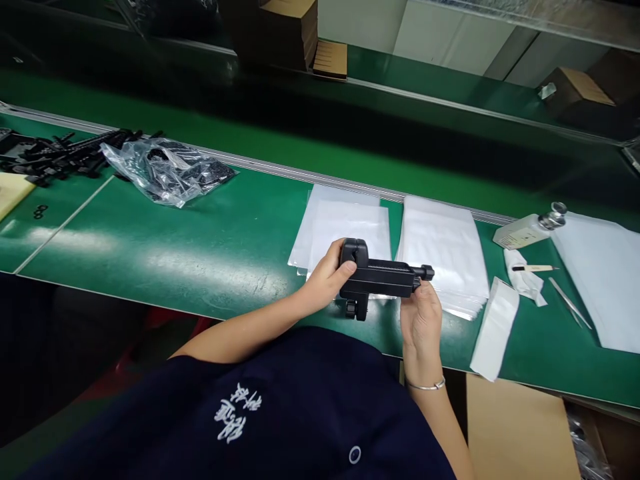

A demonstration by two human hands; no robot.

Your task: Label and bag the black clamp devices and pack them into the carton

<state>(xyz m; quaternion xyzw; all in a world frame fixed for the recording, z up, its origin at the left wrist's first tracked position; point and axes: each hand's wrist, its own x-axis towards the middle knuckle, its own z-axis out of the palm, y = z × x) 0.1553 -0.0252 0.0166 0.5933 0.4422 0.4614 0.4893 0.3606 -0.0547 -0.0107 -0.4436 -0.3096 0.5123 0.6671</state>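
Between our two hands sits the black plastic clamp [379, 279], held level: left hand [325, 280] closed round its blocky end, right hand [423, 319] pinching the knob end. Just beyond the grip we note white bag stacks [445, 247]; further right, a bottle [527, 231].

A broad stretch of the bench [165, 253] is left free along its near edge, bounded toward the far left corner by a clear bag [167, 170] and black parts [60, 157]. Toward the right edge, passage is crowded by white sheet stacks [443, 250], a bottle [530, 230] and tweezers [570, 303]
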